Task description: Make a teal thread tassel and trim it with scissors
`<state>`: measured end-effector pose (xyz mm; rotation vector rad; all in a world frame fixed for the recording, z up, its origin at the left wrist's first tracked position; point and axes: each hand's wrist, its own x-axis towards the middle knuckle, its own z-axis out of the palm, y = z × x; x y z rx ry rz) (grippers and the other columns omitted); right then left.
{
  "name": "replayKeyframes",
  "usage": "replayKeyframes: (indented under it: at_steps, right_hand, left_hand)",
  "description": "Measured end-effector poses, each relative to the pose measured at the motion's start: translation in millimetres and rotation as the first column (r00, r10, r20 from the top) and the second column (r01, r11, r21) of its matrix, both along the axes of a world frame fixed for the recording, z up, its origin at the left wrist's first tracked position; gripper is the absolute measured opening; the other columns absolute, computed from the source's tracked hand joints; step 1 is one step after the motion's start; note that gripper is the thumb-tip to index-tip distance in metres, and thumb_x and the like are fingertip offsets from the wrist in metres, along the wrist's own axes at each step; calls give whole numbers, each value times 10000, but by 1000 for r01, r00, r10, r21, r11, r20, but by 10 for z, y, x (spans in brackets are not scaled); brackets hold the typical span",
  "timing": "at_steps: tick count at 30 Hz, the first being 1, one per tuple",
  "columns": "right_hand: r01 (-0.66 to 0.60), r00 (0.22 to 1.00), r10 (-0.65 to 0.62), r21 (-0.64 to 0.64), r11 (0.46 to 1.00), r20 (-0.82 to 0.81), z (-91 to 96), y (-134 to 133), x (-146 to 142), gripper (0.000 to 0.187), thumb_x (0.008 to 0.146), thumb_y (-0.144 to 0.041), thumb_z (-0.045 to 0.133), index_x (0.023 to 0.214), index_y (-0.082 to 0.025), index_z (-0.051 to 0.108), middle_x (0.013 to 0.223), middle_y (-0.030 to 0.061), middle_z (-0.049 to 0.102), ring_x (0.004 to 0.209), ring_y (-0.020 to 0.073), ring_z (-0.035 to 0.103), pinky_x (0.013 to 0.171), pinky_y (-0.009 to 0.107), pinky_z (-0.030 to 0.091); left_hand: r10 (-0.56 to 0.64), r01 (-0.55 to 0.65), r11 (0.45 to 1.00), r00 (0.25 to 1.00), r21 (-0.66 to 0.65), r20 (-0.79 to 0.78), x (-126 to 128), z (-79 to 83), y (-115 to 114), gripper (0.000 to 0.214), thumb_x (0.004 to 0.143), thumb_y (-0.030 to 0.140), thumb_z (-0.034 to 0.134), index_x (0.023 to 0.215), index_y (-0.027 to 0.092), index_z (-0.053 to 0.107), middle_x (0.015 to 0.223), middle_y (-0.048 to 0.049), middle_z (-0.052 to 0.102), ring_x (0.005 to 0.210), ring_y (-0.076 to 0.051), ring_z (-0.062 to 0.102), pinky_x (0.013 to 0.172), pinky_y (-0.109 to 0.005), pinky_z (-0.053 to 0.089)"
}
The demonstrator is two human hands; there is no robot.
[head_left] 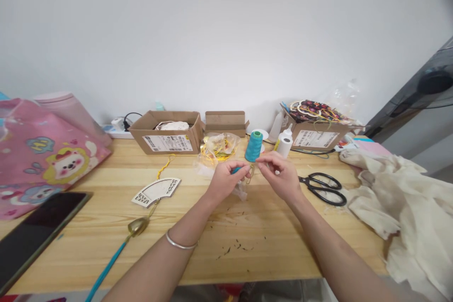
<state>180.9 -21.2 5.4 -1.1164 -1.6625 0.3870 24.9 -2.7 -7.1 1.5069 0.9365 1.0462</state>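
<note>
My left hand (223,180) is closed in a pinch on a small teal piece with a thin gold ring (249,173) hanging from it. My right hand (280,173) is closed too, its fingertips pinching at the same small piece from the right. Both hands meet above the middle of the wooden table (247,240), just in front of a teal thread spool (254,146). A silver bangle (180,242) sits on my left wrist. What exactly my right fingers hold is too small to make out.
Black scissors (323,188) lie right of my hands, beside cream cloth (396,198). A white cut-out fan shape (156,191), a gold bell with teal cord (136,227), a dark phone (35,233) and a pink bag (38,155) lie left. Cardboard boxes (166,138), a glue bottle (284,142) and a bag of gold rings (217,147) stand behind.
</note>
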Motion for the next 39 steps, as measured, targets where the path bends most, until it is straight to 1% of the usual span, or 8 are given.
replayKeyframes:
  at_steps: [5,9,12,19,25,29,35,39]
  right_hand:
    - [-110,986,124,-123,986,112,-36,-4,-14,176,728,-187,489,761,-160,660,689,34,589,499,76,409,441,196,316]
    - [-22,979,57,-177,984,194,-120,29,-17,214,731,-214,496,853,-167,665,643,17,589,462,68,372,421,191,295]
    - [5,991,22,-204,979,130,-139,44,-16,219,717,-245,521,870,-157,650,609,4,567,432,59,325,392,186,271]
    - [-57,997,41,-248,967,-71,-64,15,-45,216,681,-283,561,836,-145,622,575,-17,479,429,53,271,379,190,233]
    - [-83,993,62,-227,970,-96,-31,-11,-53,212,685,-273,556,834,-140,627,586,-12,481,438,55,285,393,193,246]
    - [-38,998,31,-147,988,-49,-30,-14,-56,132,678,-249,571,719,-146,644,572,-4,510,438,55,293,396,196,245]
    - [-47,997,33,-185,982,-76,-62,8,-50,127,681,-241,568,682,-138,644,551,2,532,424,55,290,386,197,237]
    - [-26,1000,23,-144,989,-18,-69,16,-45,114,677,-231,575,690,-144,648,578,9,553,448,61,337,401,193,263]
  left_hand:
    - [-1,3,1000,998,-31,70,-12,13,2,236,719,353,553,647,134,602,594,9,571,546,-66,477,558,-188,400]
    - [-4,9,999,996,-51,93,-12,15,3,233,719,344,556,634,130,590,592,9,557,550,-62,468,563,-186,399]
    - [-7,12,999,996,-51,86,-7,8,4,236,721,346,552,637,128,588,600,3,558,552,-64,465,560,-189,400]
    - [-23,33,994,996,-106,90,0,0,0,211,709,341,569,671,137,604,590,18,570,532,-56,473,538,-179,399]
    - [-39,46,995,996,-90,81,2,12,-2,213,718,329,563,642,133,596,578,24,553,526,-48,456,521,-171,378]
    - [-42,48,996,996,-76,73,8,14,-5,214,718,330,561,643,134,602,580,21,553,531,-54,457,521,-175,380]
    - [-51,58,993,996,-99,69,7,14,-8,221,705,342,577,655,131,619,600,10,570,532,-54,462,532,-176,403]
    - [-59,68,991,995,-114,79,3,16,-6,221,702,345,583,677,132,632,610,8,583,536,-53,467,538,-176,406]
